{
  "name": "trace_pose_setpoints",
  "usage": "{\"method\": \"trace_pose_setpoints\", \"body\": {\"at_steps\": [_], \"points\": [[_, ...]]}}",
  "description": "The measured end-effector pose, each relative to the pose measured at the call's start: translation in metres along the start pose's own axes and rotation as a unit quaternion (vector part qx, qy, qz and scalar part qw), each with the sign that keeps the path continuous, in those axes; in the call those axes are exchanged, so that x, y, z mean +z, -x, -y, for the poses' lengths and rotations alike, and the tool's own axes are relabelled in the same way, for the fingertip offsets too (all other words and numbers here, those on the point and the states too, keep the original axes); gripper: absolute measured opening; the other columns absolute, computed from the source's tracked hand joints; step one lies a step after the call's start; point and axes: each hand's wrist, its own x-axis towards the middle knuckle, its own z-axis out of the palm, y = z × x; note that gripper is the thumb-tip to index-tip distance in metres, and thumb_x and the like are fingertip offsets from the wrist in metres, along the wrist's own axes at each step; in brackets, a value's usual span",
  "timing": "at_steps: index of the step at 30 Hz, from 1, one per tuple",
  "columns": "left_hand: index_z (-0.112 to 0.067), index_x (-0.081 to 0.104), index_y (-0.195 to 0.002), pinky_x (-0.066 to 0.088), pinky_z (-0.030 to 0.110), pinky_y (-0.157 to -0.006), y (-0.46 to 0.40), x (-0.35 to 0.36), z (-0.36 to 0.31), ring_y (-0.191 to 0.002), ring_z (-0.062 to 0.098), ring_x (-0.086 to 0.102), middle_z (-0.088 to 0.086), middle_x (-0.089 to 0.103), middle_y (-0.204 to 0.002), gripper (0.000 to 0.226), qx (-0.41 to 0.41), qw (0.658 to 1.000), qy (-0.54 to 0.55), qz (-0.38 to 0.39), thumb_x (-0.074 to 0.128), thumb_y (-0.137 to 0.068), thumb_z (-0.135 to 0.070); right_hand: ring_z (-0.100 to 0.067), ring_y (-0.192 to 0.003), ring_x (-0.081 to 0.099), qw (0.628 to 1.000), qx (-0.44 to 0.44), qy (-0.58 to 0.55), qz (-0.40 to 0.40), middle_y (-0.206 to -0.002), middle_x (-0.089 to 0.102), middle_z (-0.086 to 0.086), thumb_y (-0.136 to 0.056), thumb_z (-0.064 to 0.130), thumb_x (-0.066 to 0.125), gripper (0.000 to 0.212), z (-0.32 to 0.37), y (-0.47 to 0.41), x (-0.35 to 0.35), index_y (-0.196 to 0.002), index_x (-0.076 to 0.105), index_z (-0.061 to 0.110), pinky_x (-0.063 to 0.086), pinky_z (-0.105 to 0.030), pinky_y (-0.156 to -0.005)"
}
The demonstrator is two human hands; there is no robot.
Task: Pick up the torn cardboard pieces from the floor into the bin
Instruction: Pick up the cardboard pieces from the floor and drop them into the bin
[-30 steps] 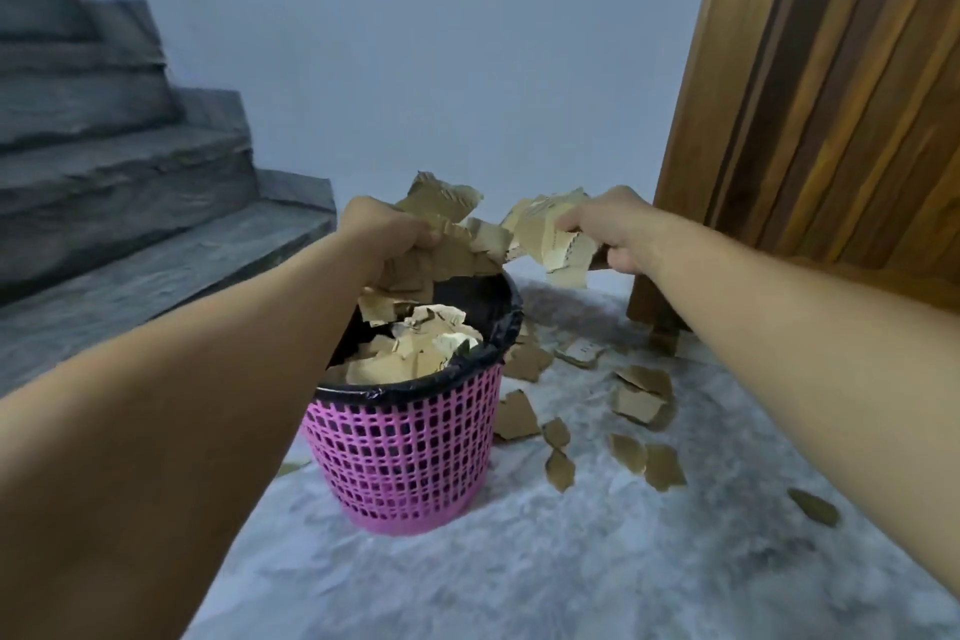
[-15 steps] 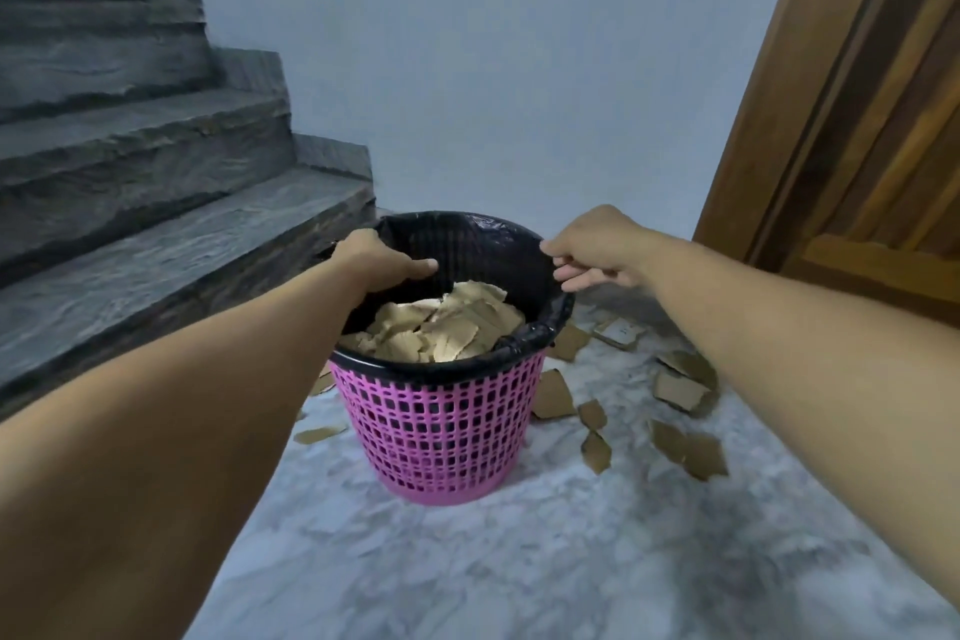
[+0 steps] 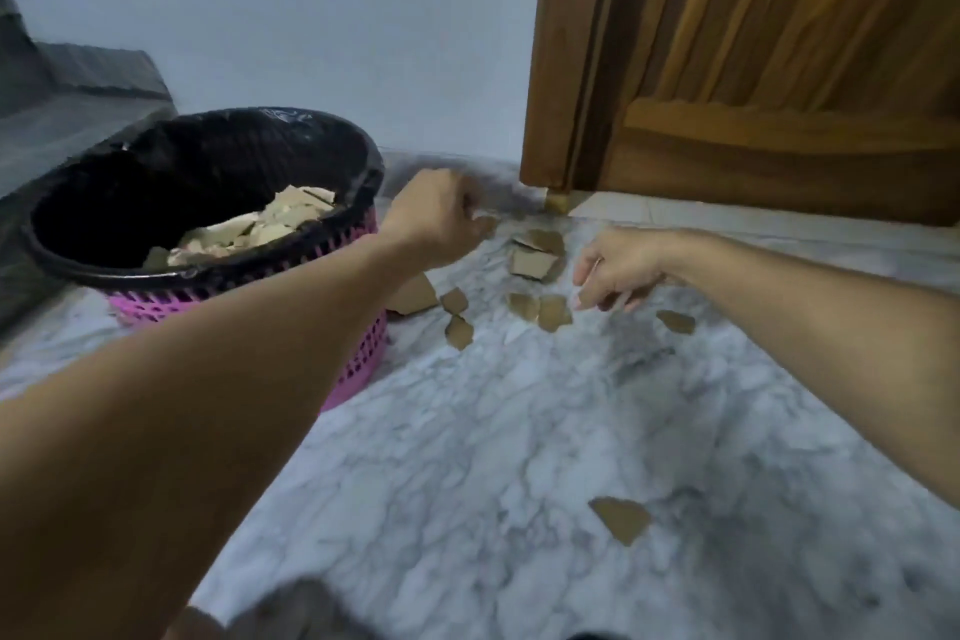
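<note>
The bin (image 3: 249,307) is holding many cardboard pieces (image 3: 270,224) — roughly ten scraps (image 3: 540,312) are remaining on the floor (image 3: 519,431). Left hand (image 3: 441,218) and right hand (image 3: 618,265) are reaching down over them; whether either grip is grasping a scrap cannot be told

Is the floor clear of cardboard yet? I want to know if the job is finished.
No, several torn cardboard pieces lie on the marble floor beside the bin.

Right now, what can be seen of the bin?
The bin is a pink plastic lattice basket lined with a black bag folded over its rim. It stands upright on the marble floor, left of the door, partly filled with torn cardboard pieces. The left forearm crosses in front of it; neither hand touches it.
</note>
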Motion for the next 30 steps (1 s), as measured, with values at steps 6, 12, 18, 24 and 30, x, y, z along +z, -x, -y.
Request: {"method": "trace_pose_setpoints", "body": {"at_steps": [6,12,18,24,30], "points": [[-0.02,0.057,-0.128,0.051,0.037,-0.091,0.032,0.129,-0.015,-0.108,0.024,0.059,0.002,0.061,-0.121,0.065,-0.013,0.955,-0.058,0.29,0.079,-0.073,-0.045,-0.022,-0.085,0.066,0.991,0.048,0.1,0.071,-0.109,0.066,-0.008,-0.074,0.033,0.084,0.052,-0.109,0.003,0.088,-0.116,0.063,0.011,0.058,-0.033,-0.067],[-0.023,0.032,-0.149,0.038,0.041,-0.107,0.065,0.203,0.0,-0.136,0.027,0.036,0.006,0.036,-0.149,0.099,-0.008,0.902,-0.14,0.409,0.084,-0.067,-0.044,-0.017,-0.096,0.058,0.982,-0.035,0.167,0.075,-0.108,0.058,0.003,-0.068,0.042,0.085,0.058,-0.152,0.014,0.172,-0.115,0.06,0.019,0.048,-0.03,-0.077],[-0.023,0.031,-0.147,0.039,0.046,-0.102,0.075,0.222,0.012,-0.135,0.03,0.029,0.008,0.027,-0.15,0.1,0.01,0.894,-0.202,0.399,0.082,-0.065,-0.05,-0.019,-0.087,0.049,0.97,-0.118,0.204,0.065,-0.106,0.042,0.001,-0.068,0.033,0.082,0.04,-0.168,-0.002,0.208,-0.094,0.057,0.016,0.043,-0.03,-0.069],[-0.025,0.041,-0.139,0.043,0.039,-0.099,0.071,0.236,0.03,-0.129,0.024,0.034,0.004,0.034,-0.144,0.081,0.006,0.917,-0.156,0.367,0.076,-0.071,-0.053,-0.024,-0.078,0.059,0.992,-0.065,0.107,0.005,-0.087,0.062,-0.006,-0.086,0.016,0.065,0.028,-0.172,-0.041,0.179,-0.068,0.044,0.023,0.044,-0.033,-0.065],[-0.024,0.047,-0.134,0.046,0.037,-0.094,0.044,0.244,0.043,-0.122,0.02,0.038,0.0,0.041,-0.131,0.074,0.0,0.929,-0.143,0.341,0.075,-0.072,-0.054,-0.035,-0.111,0.055,0.99,0.038,0.06,-0.125,-0.119,0.059,-0.016,-0.094,0.019,0.051,0.006,-0.187,-0.106,0.115,-0.093,0.055,0.014,0.044,-0.033,-0.083]]}}
